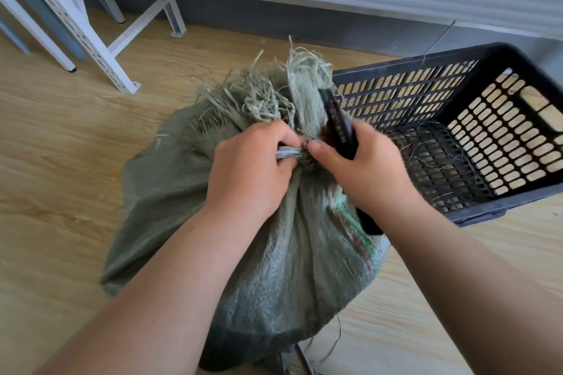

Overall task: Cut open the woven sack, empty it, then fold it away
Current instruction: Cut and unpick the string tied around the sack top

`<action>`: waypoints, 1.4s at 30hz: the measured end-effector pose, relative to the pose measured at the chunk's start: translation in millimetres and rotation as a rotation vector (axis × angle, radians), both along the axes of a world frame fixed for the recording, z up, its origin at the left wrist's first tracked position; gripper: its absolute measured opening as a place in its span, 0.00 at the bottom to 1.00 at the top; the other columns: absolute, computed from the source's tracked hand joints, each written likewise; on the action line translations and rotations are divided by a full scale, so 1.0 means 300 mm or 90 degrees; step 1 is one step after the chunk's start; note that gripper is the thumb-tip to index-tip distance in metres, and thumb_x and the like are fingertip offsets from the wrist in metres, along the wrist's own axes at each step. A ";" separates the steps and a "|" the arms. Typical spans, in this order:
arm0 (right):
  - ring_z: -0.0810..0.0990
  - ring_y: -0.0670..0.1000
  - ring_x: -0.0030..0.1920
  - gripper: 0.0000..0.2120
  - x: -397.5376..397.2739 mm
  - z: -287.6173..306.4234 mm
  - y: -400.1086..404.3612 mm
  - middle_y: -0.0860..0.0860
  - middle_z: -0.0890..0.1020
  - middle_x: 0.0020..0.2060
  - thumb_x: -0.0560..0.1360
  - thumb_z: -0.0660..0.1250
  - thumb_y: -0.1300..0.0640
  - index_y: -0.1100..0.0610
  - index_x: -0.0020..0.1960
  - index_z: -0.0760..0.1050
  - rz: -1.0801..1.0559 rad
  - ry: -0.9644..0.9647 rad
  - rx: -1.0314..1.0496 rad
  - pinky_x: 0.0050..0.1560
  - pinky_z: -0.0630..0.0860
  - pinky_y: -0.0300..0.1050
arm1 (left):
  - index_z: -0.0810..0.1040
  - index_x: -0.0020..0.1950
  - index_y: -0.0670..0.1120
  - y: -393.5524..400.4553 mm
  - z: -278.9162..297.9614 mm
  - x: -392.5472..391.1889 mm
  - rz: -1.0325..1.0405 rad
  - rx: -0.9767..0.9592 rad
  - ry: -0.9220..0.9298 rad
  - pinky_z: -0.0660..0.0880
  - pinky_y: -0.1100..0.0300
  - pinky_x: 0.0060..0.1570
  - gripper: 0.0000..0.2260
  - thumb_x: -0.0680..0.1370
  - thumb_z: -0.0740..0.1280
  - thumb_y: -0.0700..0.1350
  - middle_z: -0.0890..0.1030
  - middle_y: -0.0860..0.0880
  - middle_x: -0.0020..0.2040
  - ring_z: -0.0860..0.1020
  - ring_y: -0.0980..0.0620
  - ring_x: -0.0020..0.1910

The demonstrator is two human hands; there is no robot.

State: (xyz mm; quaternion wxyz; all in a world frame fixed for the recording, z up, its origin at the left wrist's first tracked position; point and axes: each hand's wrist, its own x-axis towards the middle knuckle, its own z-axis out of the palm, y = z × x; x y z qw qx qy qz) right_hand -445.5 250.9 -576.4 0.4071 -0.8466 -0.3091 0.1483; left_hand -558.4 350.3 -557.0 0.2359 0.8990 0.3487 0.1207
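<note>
Woven sack (249,253) sits full on the wood floor (61,161), neck tied, frayed top sticking up. Left hand (249,167) pinches the tied neck. Right hand (365,167) grips a dark cutter (338,122), tip at the neck. Black slotted crate (475,131) just beside the sack, to its right.

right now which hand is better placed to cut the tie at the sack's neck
Right. The right hand already grips the dark cutter beside the gathered neck of the sack, while the left hand pinches the tie there, keeping it steady.
</note>
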 end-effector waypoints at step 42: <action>0.75 0.49 0.21 0.13 -0.001 0.095 -0.015 0.54 0.77 0.26 0.74 0.70 0.50 0.59 0.39 0.73 0.072 0.215 -0.228 0.24 0.75 0.39 | 0.81 0.51 0.54 0.069 -0.051 0.002 0.030 -0.019 -0.026 0.68 0.60 0.46 0.12 0.68 0.73 0.46 0.78 0.53 0.50 0.77 0.49 0.49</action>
